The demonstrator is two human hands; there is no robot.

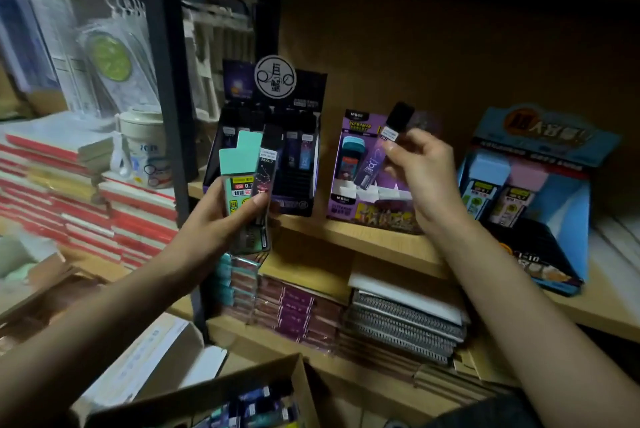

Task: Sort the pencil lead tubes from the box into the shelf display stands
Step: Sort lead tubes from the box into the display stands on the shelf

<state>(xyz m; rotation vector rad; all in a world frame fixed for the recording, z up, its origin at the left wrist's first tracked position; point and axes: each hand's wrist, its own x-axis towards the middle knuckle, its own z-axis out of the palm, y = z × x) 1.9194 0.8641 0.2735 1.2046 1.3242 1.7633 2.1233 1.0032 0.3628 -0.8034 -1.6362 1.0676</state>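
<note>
Cardboard box (pixel 225 381) with lead tubes (pixel 256 408) inside

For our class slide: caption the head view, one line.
Left hand grips several tubes; right hand pinches a purple tube near the purple stand.

The black display stand (pixel 277 157), purple display stand (pixel 349 192) and blue display stand (pixel 540 185) crowd the shelf (pixel 367 240), with a narrow gap between black and purple. There's open air above them. A black post (pixel 169 81) walls off the left. The left hand (pixel 221 220), gripping lead tubes (pixel 242 182), fronts the black stand; the right hand (pixel 426 171), pinching one tube (pixel 398 119), fronts the purple.

Three display stands (pixel 294 201) (pixel 375 216) (pixel 540 138), two hands (pixel 214 223) (pixel 427 171), one box (pixel 207 389)
</note>
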